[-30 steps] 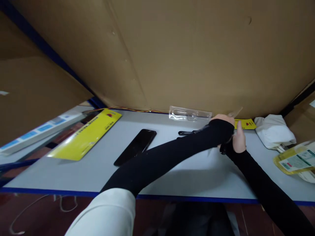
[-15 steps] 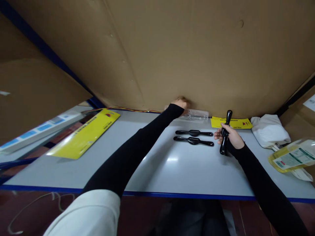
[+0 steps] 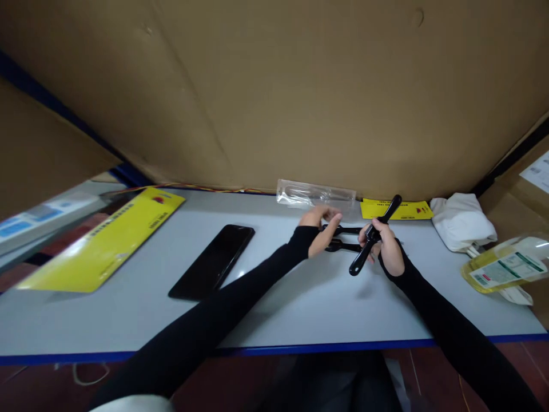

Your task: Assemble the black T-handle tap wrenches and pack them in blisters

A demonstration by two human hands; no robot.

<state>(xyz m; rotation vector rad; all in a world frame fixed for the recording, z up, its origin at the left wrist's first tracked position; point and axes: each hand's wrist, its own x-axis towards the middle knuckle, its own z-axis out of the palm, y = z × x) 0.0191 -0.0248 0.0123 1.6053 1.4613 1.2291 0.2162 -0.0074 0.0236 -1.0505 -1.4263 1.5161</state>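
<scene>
A glossy black spokeshave is in my right hand, thumb and fingers closed round its middle. It is tilted, one handle up toward the back and the other toward me. To its left, my left hand has thumb and fingers apart with nothing between them. Two more black spokeshaves, a far one and a near one, lie side by side on the table; my left hand hides their left ends. Just behind that hand is a clear plastic blister tray near the cardboard wall.
A black phone and a large yellow card lie on the left of the grey table. More yellow cards, a white cloth bundle and a bottle of yellow liquid are on the right. A power strip sits far left.
My left hand has come back from the clear tray toward the spokeshaves. The held spokeshave has tilted and moved slightly left. The phone, earlier behind my left arm, now shows.
</scene>
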